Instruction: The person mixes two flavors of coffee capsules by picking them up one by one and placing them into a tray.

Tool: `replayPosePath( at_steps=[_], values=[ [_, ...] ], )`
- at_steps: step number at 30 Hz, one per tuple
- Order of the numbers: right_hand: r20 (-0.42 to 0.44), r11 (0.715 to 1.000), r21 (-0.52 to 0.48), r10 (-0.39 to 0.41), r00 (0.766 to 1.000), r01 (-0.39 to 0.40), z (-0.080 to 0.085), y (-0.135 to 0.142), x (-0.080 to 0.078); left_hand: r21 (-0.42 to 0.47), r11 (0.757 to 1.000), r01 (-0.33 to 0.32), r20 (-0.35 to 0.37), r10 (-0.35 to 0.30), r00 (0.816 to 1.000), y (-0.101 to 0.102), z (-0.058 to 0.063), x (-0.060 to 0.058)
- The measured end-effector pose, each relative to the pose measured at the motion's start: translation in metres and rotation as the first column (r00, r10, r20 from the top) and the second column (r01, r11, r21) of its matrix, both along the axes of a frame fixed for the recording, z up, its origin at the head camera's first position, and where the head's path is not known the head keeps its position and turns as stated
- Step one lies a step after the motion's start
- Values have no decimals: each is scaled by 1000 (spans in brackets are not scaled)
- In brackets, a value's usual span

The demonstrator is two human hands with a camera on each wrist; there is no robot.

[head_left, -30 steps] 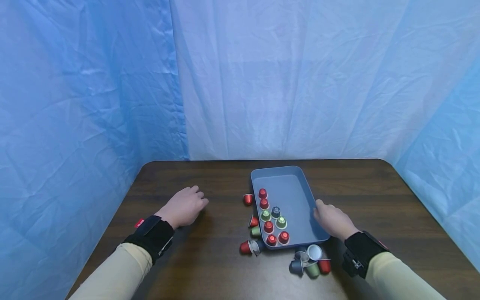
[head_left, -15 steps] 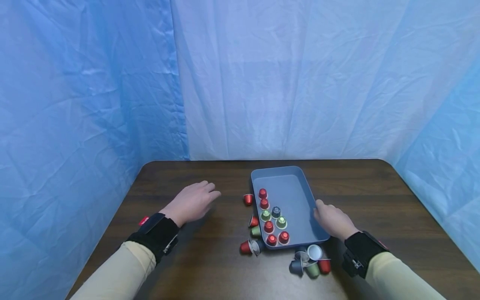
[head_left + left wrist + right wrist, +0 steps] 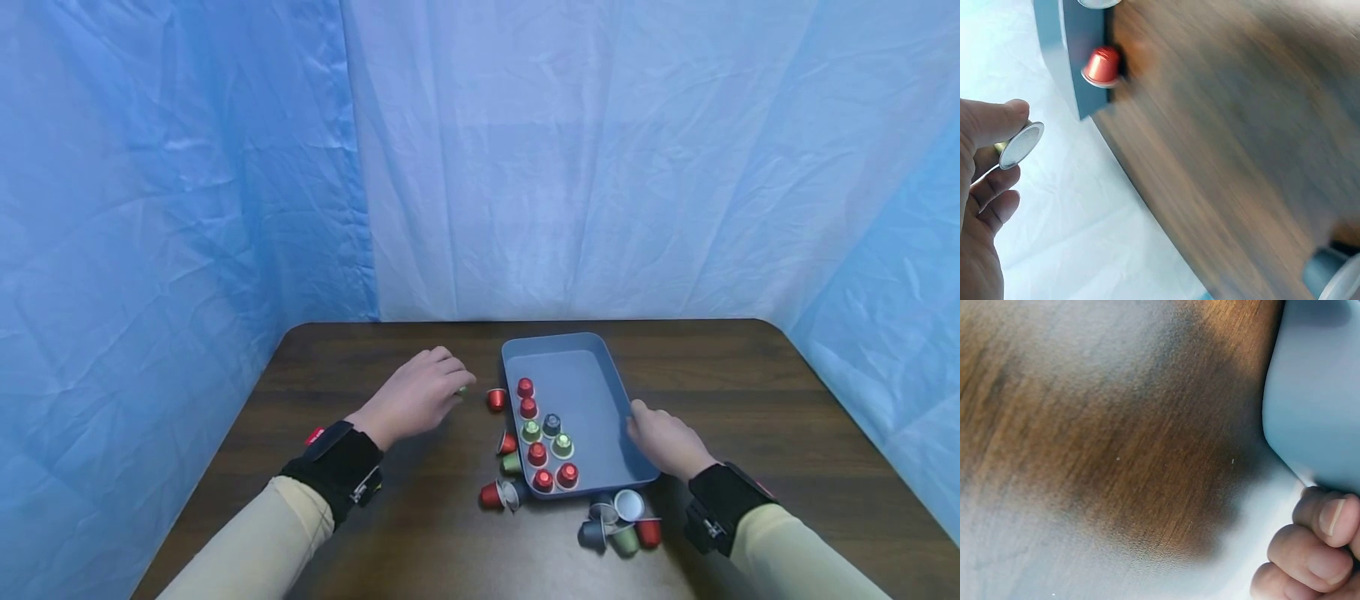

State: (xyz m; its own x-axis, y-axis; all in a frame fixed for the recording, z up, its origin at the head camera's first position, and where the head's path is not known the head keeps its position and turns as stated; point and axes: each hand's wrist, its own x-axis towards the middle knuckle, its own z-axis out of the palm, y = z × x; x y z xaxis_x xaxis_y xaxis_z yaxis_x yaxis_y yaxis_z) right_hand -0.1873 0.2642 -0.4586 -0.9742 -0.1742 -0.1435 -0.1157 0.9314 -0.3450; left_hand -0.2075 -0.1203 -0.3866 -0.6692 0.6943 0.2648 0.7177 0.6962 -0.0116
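Note:
My left hand (image 3: pixel 420 390) pinches a green coffee capsule (image 3: pixel 461 390) between thumb and fingers, above the table left of the tray. The capsule's silver lid (image 3: pixel 1022 145) faces the left wrist camera. My right hand (image 3: pixel 670 437) grips the right rim of the blue-grey tray (image 3: pixel 592 375), and its curled fingers (image 3: pixel 1310 556) show below the tray's side in the right wrist view. Capsules stand lid down along the tray's left part: several red ones (image 3: pixel 537 454), two green ones (image 3: pixel 562 445) and a dark blue one (image 3: pixel 552 424).
A lone red capsule (image 3: pixel 497 399) lies just left of the tray. More red, green and dark capsules lie along its left side, including a red one (image 3: pixel 491 495). A cluster with an upturned white lid (image 3: pixel 629 504) sits before the tray. Blue sheets (image 3: pixel 225 167) enclose the table.
My left hand has moved right and away from me toward the tray, and the green capsule in its fingers has come into view. The right hand and tray stay still.

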Motion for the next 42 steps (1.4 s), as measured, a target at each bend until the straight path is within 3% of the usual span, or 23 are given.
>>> replayPosePath(
  at_steps=[9, 16, 23, 31, 42],
  values=[
    [-3, 1000, -6, 1, 1000, -1, -1, 0, 0, 41, 999, 36, 60, -39, 997, 34, 5, 5],
    [1, 1000, -7, -4, 1000, 4, 0, 0, 0, 53, 990, 130, 21, -131, 991, 59, 1, 8],
    [12, 1000, -10, -9, 1000, 9, 1, -2, 1, 37, 983, 181, 72, -184, 980, 84, -7, 14],
    [-1, 1000, -24, 1, 1000, -1, 2, -3, 2, 27, 980, 195, 157, -197, 968, 101, -21, 16],
    [-10, 1000, -11, 6, 1000, -6, 2, -2, 2, -48, 984, 171, 232, -156, 960, 117, -32, 17]
  ],
)
